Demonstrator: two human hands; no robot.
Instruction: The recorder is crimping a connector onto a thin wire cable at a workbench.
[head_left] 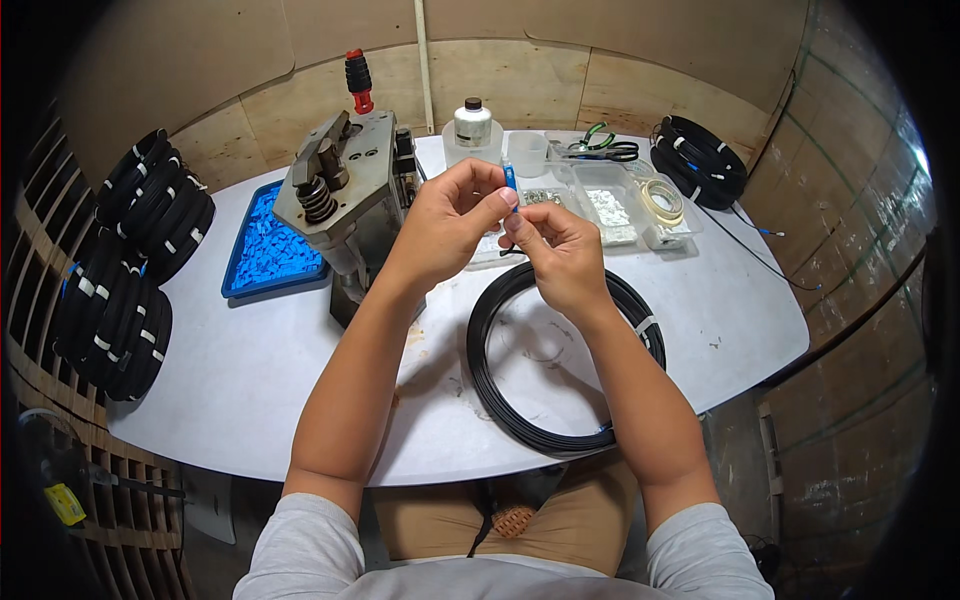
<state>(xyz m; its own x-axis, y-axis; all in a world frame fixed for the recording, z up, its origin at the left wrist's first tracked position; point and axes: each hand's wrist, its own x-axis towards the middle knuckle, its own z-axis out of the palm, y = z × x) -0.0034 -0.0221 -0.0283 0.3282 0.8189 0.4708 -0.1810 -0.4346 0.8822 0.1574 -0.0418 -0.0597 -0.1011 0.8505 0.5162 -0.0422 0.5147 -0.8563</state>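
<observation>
A small blue cable connector [510, 178] with a pale, clear-looking tip points up between my two hands. My left hand [452, 222] is closed, thumb and forefinger pinching the connector from the left. Just below it, my right hand [562, 258] is closed too, its fingertips around the lower end where the black cable [512, 251] comes in. My fingers hide most of that join. Beneath my right hand a coil of black cable [487, 385] lies flat on the white table, bound with a white tie.
On the left stand a metal hand press [350, 165] and a blue tray [235, 283] of small blue parts. Behind are a white bottle [472, 128], clear boxes of small parts, pliers [600, 150] and tape rolls [660, 200]. More cable coils [700, 160] lie at both sides.
</observation>
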